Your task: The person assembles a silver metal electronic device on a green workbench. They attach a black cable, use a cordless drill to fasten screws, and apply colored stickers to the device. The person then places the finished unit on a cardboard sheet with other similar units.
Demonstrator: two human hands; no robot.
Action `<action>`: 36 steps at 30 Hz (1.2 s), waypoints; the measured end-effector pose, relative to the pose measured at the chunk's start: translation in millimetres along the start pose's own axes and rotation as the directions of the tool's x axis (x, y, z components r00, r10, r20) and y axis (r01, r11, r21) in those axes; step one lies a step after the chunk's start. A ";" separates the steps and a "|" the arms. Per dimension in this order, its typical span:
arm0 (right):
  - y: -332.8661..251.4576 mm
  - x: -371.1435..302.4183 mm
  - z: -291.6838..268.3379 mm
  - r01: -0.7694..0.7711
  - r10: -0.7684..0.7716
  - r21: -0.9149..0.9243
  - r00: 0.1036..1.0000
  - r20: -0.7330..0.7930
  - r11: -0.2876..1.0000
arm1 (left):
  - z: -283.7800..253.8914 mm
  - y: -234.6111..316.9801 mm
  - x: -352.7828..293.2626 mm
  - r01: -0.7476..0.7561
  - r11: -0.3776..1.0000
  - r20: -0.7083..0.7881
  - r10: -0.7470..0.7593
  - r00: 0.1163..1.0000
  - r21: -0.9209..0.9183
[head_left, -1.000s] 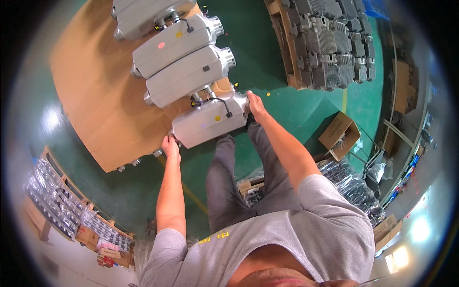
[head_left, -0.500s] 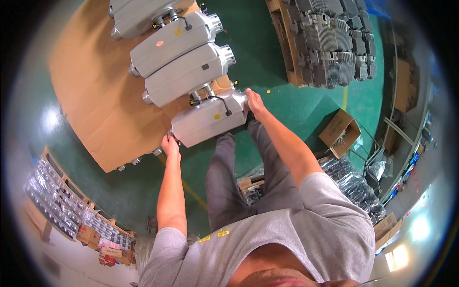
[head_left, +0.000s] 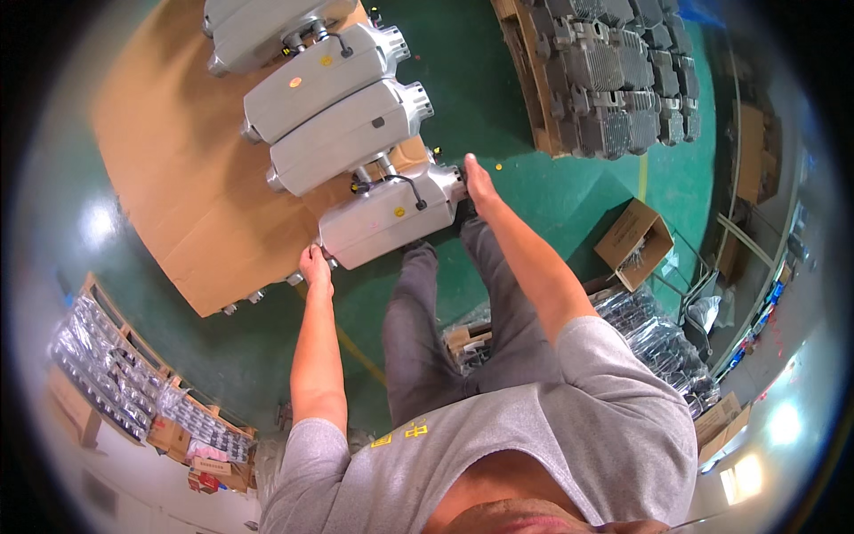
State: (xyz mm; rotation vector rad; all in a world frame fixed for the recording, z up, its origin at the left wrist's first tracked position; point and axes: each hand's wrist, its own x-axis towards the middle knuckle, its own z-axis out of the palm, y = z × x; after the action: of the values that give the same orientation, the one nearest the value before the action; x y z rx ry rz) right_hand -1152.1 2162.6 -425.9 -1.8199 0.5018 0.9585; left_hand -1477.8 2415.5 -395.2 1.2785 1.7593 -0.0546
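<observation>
Left hand (head_left: 314,265): fingers curled onto the near-left end of the nearest grey housing (head_left: 389,216), closed against its edge; how far they wrap under it cannot be told. Right hand (head_left: 477,181): fingers laid flat and extended against the far-right end of the same housing, beside its ribbed end cap; the grip there looks like a press against the end rather than a closed clasp. The housing thus lies between the two hands, long axis running from lower left to upper right, resting at the near edge of a brown cardboard sheet (head_left: 169,169) spread on the green floor (head_left: 551,191). A black cable loops over its top and a small yellow dot sits on its face. Count of grey housings in the row: four, lying side by side and roughly parallel; second housing (head_left: 349,134) just beyond the held one, third housing (head_left: 320,78) beyond that, fourth housing (head_left: 267,27) partly cut by the top rim. One wooden pallet (head_left: 525,62) stacked with grey ribbed castings stands at upper right, well apart. One open cardboard box (head_left: 633,242) sits on the floor to the right.
</observation>
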 end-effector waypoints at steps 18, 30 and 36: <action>36.4 -252.0 -329.4 -0.090 0.134 -0.405 0.987 0.083 0.910 | -98.2 12.4 -299.0 -0.077 0.980 0.436 -0.011 0.900 0.182; -24.3 -381.8 -367.0 0.056 -0.039 0.112 0.989 -0.142 0.992 | -67.7 114.5 -281.9 -0.419 0.870 0.588 0.202 0.784 0.261; 113.7 -446.5 -375.6 0.061 -0.069 -0.037 0.959 -0.273 0.997 | -36.2 141.0 -226.3 -0.561 0.758 0.685 0.215 0.697 0.333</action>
State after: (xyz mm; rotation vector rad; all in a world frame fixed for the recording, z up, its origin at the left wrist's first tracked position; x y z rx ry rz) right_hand -1354.6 1741.6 -58.3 -1.9944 0.5966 0.6736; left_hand -1386.9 2334.6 -155.1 1.7715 0.8718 -0.6695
